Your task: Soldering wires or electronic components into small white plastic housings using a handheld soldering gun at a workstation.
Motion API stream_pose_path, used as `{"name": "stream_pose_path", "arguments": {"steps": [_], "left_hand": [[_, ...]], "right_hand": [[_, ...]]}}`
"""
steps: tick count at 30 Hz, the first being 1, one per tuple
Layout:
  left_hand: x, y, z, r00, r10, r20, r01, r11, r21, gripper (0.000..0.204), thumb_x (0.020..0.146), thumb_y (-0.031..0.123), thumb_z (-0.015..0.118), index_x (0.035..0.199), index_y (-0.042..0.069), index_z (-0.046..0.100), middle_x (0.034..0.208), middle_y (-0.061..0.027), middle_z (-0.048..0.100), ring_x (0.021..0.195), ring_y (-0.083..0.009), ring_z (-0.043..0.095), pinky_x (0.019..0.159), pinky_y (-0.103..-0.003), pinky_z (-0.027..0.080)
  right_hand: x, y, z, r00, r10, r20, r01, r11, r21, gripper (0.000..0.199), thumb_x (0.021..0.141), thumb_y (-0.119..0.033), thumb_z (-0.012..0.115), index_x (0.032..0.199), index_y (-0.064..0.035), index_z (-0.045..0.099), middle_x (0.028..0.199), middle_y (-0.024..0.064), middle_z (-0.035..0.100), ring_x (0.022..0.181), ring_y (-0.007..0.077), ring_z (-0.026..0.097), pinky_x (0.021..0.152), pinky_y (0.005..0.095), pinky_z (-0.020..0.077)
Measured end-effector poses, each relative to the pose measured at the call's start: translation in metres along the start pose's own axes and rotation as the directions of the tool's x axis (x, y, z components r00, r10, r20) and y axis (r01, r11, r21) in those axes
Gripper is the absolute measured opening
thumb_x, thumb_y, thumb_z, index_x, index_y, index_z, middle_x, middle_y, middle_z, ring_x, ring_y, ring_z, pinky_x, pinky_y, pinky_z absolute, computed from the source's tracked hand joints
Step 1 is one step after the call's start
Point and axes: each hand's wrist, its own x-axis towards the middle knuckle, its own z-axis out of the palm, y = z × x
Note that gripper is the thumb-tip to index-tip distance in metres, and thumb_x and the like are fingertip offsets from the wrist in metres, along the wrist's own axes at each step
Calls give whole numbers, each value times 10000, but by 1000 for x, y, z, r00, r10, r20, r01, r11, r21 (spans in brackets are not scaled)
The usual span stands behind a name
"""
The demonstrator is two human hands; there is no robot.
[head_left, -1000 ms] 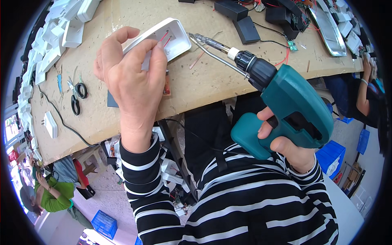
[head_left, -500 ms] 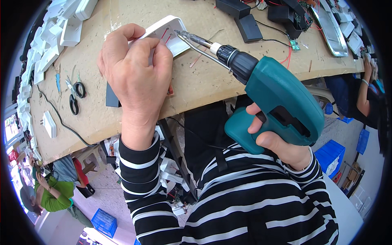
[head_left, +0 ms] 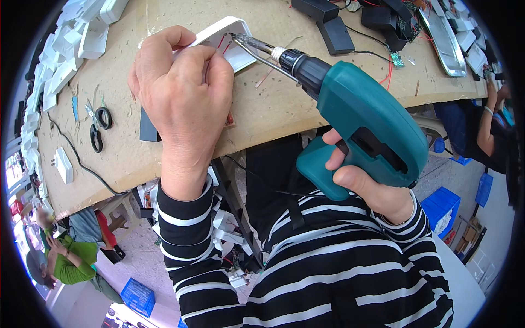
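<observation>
My right hand is closed around the handle of a teal soldering gun, a finger at its trigger. Its narrow metal tip, with a thin feed tube alongside, reaches into a white plastic housing. Red wires stand inside the housing, close to that tip; whether they touch, I cannot tell. Over the housing's near left side, my left hand is closed on it with bent fingers, which hide part of it. Below this hand, the edge of a reddish circuit board and a black box peek out.
Black-handled scissors and a white plug housing lie left on the table. White housings crowd the far left. Black boxes, wires and a metal tray are at the far right. Other people sit at both sides.
The soldering gun and my right hand have shifted slightly left and away from me, the tip moving a little further into the housing. My left hand has barely moved.
</observation>
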Motion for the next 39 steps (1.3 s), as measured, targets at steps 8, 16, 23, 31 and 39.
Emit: {"name": "stream_pose_path", "arguments": {"steps": [8,16,23,31,39], "left_hand": [[0,-1,0,1000,11,-9,-11,1000,3,18,647,74,656,662,69,665,908,-31,578,844,-204,541,829,-346,350],[0,0,0,1000,19,-11,-19,1000,2,21,646,71,660,666,72,666,901,-25,579,835,-202,543,828,-344,350],[0,-1,0,999,29,-15,-29,1000,-6,28,645,72,664,672,77,664,903,-25,580,827,-202,544,825,-341,352],[0,-3,1,999,37,-21,-38,999,-22,30,649,70,664,677,80,665,913,-28,584,833,-207,544,823,-341,353],[2,1,-5,998,53,18,-53,999,4,76,679,24,676,753,7,668,905,-100,590,827,-234,580,720,-326,454]], "right_hand": [[3,4,2,1000,21,5,-21,1000,21,512,812,-69,706,1268,-24,477,1111,117,579,850,122,574,781,276,496],[5,1,4,997,69,-22,-69,997,36,483,810,-70,711,1241,-20,500,1092,100,583,846,109,573,781,260,498],[5,0,5,996,71,-46,-70,997,15,397,810,-101,722,1156,-17,548,1013,72,593,827,113,578,768,263,495],[6,1,7,990,77,-116,-76,997,10,348,768,-85,761,1057,2,586,914,52,606,768,106,586,696,238,493],[10,1,9,985,-54,-164,47,998,-45,397,712,-80,814,1030,27,602,847,41,616,716,103,584,630,226,479]]}}
